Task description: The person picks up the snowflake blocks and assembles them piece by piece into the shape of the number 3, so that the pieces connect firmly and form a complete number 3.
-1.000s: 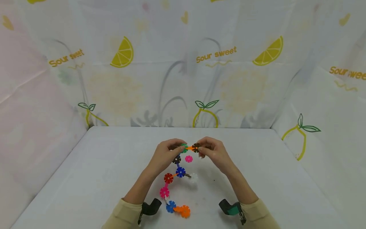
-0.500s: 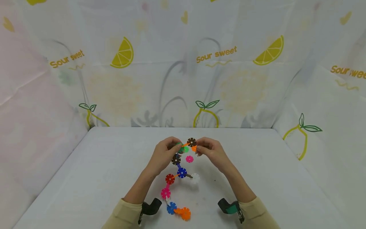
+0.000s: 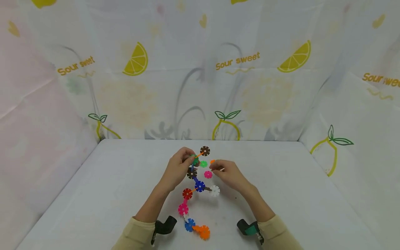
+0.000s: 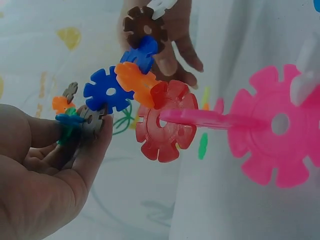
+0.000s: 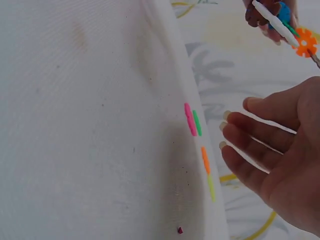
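Observation:
A chain of slotted snowflake discs hangs from my left hand (image 3: 178, 168), which pinches it at a green disc (image 3: 195, 160). Past the green disc, an orange piece bears a brown disc (image 3: 205, 151) at the far end. Down the chain come a dark blue disc (image 3: 200, 186), a red disc (image 3: 187, 193), a pink disc (image 4: 280, 124) and an orange disc (image 3: 204, 232); a white disc (image 3: 215, 191) branches off to the right. My right hand (image 3: 229, 173) holds nothing, its fingers loosely bent near a loose pink disc (image 3: 208, 174).
Further loose discs lie flat on the white table (image 3: 140, 194): a light green disc (image 3: 203, 164), an orange disc (image 3: 213, 161) and, in the right wrist view, a yellow-green disc (image 5: 211, 187). Printed cloth (image 3: 175, 86) stands behind the table's back edge.
My right hand has let go of the chain's brown end and come nearer, beside the loose pink disc. The brown end now points up from my left hand, which keeps its pinch.

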A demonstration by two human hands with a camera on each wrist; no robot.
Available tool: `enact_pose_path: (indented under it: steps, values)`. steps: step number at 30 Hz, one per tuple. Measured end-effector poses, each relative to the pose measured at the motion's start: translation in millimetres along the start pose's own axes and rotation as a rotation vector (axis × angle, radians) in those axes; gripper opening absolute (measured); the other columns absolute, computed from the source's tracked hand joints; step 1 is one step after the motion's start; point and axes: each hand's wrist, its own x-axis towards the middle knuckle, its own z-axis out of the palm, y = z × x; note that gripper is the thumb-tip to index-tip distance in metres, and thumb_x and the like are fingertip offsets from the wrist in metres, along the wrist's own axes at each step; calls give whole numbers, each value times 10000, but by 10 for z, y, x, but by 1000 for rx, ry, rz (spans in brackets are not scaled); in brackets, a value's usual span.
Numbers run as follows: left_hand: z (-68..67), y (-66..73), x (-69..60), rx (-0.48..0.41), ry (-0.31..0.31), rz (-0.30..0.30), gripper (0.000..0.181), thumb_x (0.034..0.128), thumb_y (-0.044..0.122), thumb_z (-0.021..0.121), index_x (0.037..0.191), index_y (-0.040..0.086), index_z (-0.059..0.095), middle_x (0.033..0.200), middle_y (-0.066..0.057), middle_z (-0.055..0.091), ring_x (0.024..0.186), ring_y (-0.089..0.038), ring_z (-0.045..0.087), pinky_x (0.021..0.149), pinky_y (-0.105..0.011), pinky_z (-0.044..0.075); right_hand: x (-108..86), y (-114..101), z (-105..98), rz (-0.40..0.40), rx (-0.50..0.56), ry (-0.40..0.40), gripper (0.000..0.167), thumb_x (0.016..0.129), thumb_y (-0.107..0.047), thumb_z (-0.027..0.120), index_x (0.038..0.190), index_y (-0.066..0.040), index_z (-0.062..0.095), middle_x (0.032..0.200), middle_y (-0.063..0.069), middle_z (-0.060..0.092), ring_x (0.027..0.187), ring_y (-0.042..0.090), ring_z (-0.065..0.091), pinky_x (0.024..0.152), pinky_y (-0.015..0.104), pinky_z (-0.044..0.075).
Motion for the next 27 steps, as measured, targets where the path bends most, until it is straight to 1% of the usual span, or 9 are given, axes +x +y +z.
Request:
enact_pose_path:
  steps: [3,6,9,11,12,16,21,24,27]
  values:
    - [-3,11,3,-16,-4,-10,140,1031,214,526,1122,131,593,949,-46,724,857,-178,639,726,-302,469,3,35,28,-13,-46,-48,218,926,-29,592,1105,-54,714,1077,75,725,1005,228,645,908,429,553]
    - [-11,22,-1,-14,-13,-3,164,1032,208,524,1151,130,604,944,-45,733,837,-168,655,712,-297,471,12,65,56,-45,-88,-122,281,919,3,556,1155,-52,700,1156,99,712,1077,279,638,958,491,533]
    - [-20,27,-5,-1,-24,13,213,1031,187,521,1211,142,627,953,-54,737,800,-161,658,655,-281,458,21,76,84,-76,-131,-186,317,911,32,552,1189,-46,684,1204,100,699,1127,290,631,1006,506,507]
    - [-25,33,-9,-9,-33,12,237,1028,176,522,1230,153,646,964,-62,737,811,-175,666,659,-268,472,21,72,97,-88,-149,-217,320,907,43,573,1198,-39,677,1221,98,694,1145,281,631,1030,496,493]
    - [-25,30,-8,-17,-37,8,239,1028,175,523,1226,159,657,978,-64,739,842,-189,678,679,-263,488,21,68,103,-86,-159,-224,312,910,37,588,1199,-40,678,1224,95,693,1149,278,630,1036,489,490]
    - [-26,28,-9,-37,-42,-5,221,1021,186,537,1176,153,691,1018,-65,727,912,-210,662,774,-267,520,12,49,123,-67,-190,-226,285,915,2,633,1190,-48,688,1224,86,699,1159,271,636,1041,474,489]
    - [-39,32,-21,-50,-37,-22,180,1007,240,574,1107,154,696,979,-57,706,843,-177,665,746,-288,544,11,53,142,-74,-209,-199,250,908,-3,650,1146,-49,709,1176,82,718,1120,263,654,1019,460,505]
    - [-43,36,-21,-83,-43,-26,176,1008,246,575,1085,125,677,962,-86,683,828,-204,692,754,-307,582,13,55,147,-79,-211,-181,234,906,-3,652,1124,-50,721,1151,79,727,1097,259,662,1005,459,513]
    - [-42,38,-16,-116,-48,-33,189,1020,232,550,1101,90,645,985,-113,672,865,-230,705,790,-331,602,15,58,154,-72,-209,-163,242,898,2,651,1123,-57,719,1147,78,717,1076,263,653,992,464,519]
